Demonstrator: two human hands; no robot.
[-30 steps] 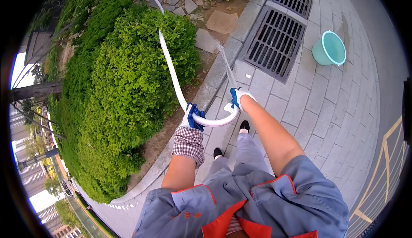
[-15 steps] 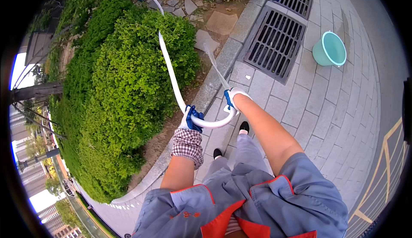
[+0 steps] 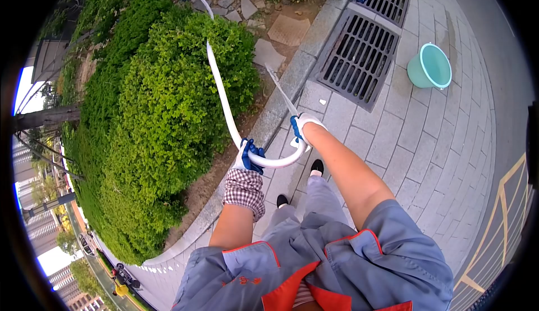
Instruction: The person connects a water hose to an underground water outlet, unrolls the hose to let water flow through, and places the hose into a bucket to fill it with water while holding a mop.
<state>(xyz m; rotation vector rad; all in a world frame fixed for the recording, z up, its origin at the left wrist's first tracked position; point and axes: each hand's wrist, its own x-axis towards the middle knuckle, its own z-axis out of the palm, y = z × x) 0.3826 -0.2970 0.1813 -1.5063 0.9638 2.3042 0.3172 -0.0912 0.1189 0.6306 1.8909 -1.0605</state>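
White hose (image 3: 222,89) noted, lying over the hedge (image 3: 168,95) toward eleven o'clock and curving between our hands. Our left hand (image 3: 249,156) has its fingers clenched around it; our right hand (image 3: 301,128) grasps its end, water (image 3: 281,91) jetting toward eleven. We record a grate (image 3: 359,58) at one, a bucket (image 3: 429,67) at two.

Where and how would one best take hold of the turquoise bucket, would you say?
Probably by the rim of the bucket, coming from above on the wearer's side: it looks upright, its wide mouth open and its lip exposed.
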